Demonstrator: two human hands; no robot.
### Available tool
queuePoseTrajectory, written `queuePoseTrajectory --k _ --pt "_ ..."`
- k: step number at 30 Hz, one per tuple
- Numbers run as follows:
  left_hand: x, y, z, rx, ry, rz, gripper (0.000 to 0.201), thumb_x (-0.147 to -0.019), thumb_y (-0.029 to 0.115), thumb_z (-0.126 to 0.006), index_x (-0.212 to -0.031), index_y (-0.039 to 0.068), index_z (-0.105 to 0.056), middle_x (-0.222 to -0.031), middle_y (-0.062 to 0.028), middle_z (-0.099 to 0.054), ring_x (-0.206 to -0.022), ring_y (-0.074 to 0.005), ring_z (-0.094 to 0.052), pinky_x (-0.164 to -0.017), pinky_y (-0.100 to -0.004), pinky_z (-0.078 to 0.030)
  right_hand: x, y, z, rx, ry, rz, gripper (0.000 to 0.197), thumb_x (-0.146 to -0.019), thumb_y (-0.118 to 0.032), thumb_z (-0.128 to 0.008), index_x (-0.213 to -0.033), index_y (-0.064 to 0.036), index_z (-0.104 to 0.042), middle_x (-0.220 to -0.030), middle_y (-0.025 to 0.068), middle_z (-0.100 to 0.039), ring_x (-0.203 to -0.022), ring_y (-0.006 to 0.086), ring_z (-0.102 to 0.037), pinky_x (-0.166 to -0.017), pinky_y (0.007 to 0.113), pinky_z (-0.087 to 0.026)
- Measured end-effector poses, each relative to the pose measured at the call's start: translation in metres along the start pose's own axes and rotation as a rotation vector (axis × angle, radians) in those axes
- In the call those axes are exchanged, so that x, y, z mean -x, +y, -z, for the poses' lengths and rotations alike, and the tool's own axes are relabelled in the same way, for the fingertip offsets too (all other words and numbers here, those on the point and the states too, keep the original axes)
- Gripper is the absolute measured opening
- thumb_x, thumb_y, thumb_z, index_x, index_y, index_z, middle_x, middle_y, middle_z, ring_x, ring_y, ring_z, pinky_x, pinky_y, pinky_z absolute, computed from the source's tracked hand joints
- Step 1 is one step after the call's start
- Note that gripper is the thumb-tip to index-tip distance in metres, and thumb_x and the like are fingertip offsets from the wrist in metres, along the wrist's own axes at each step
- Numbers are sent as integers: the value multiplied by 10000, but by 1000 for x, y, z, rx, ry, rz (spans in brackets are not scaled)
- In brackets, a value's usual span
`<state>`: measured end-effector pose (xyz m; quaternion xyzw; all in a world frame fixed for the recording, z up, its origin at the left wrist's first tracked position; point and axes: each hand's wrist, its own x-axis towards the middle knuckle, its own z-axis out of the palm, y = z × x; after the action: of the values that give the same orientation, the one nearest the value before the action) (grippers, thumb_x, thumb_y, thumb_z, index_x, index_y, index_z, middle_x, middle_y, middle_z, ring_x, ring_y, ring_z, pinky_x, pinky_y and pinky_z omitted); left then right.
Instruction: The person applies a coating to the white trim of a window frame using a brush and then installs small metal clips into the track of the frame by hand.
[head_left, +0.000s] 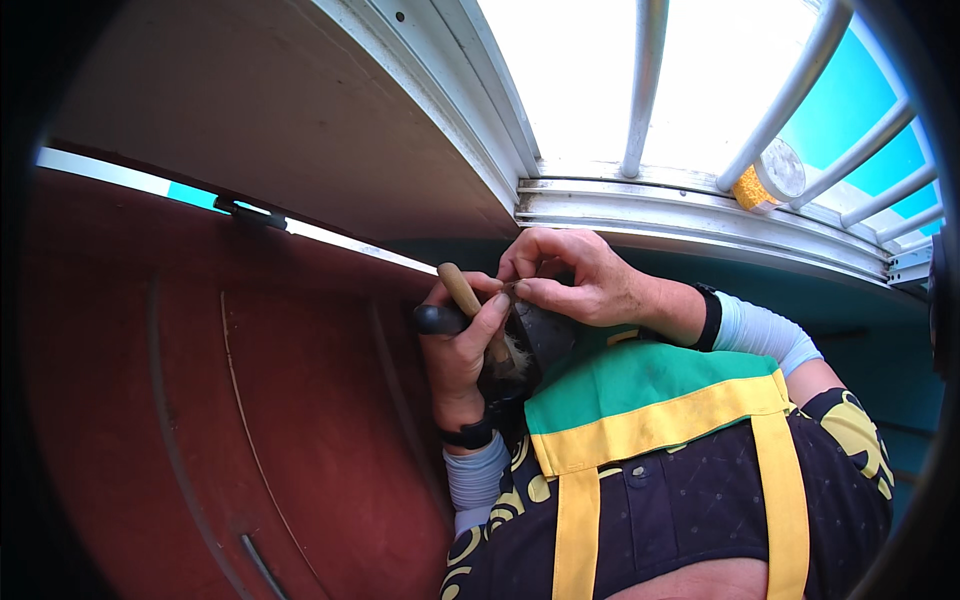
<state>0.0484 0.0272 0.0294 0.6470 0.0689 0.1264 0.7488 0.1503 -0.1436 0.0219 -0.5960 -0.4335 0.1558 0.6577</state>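
Note:
My left hand [463, 350] is closed around a tool with a wooden handle [459, 288], whose rounded end sticks up past the fingers. A black rounded handle end [438, 320] also juts from this hand, on its left side. My right hand [590, 280] meets the left one, thumb and forefinger pinched together; what lies between the fingertips is too small to make out. Just below the hands is a dark, rounded object [543, 338], partly hidden, with pale fibres [517, 362] beside it. A green and yellow apron [650, 400] covers my chest.
A reddish-brown panel [300, 420] fills the left side, with a thin pale strand [238, 390] along it. Ahead runs a white window frame [690, 215] with metal bars [790, 95]. A lidded jar of yellow-orange contents [765, 180] rests by the bars.

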Motion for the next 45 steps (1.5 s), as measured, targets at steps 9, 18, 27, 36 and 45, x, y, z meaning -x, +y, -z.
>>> queuePoseTrajectory --k 9,18,27,36,45 --pt "-2 -6 4 26 32 3 158 -835 -6 -717 -960 44 -634 -822 -15 -643 -643 -75 -573 -610 -212 -451 3 -1 4 -76 -45 -148 181 -929 -96 -645 -1080 4 -632 -888 57 -643 -804 96 -598 -709 242 -508" --pt "-3 -3 -8 32 89 -81 157 -854 -8 -709 -978 40 -625 -836 -20 -644 -645 -78 -578 -614 -219 -462 7 10 -6 -307 31 -203 258 -938 -217 -710 -1062 -1 -644 -866 29 -663 -800 75 -604 -687 244 -501" --pt "0 -12 -23 126 152 -156 205 -867 -16 -713 -1029 41 -600 -912 -25 -634 -721 -87 -581 -671 -228 -478 8 7 -5 -115 55 -157 274 -918 -169 -732 -1104 -22 -595 -886 10 -595 -790 65 -549 -680 226 -482" --pt "-2 -10 -23 23 85 -90 197 -872 -7 -705 -1061 12 -653 -874 -17 -639 -718 -77 -587 -660 -216 -482 12 11 -5 -266 98 -129 259 -921 -107 -681 -1130 11 -584 -900 67 -642 -802 84 -616 -693 273 -531" --pt "-6 -10 -25 -148 39 -30 183 -858 11 -708 -1034 -14 -662 -812 -40 -660 -629 -87 -591 -585 -211 -463 16 2 -3 134 112 -62 295 -929 -9 -560 -1222 28 -564 -859 161 -687 -762 223 -694 -688 329 -558"
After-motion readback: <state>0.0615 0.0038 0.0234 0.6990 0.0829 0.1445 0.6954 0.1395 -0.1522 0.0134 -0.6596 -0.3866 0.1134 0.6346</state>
